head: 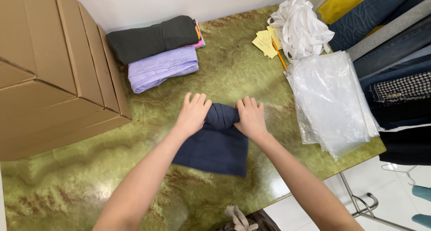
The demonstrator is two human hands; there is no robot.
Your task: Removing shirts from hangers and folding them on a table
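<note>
Green marbled worktop [81, 186] fills the view, cardboard boxes [49, 69] stacked at far left. Next along, a dark grey roll [152, 37] and a lilac roll [161, 68] lie side by side. Centre stage: left hand [193, 114] and right hand [251, 117] press down, fingers curled onto the rolled end of the navy garment [215, 145]. Clear plastic bags [332, 100] lie at right.

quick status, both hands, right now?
Left hand: fingers curled over the rolled end of the navy garment, gripping it.
Right hand: same, clamped on the roll's other side.
</note>
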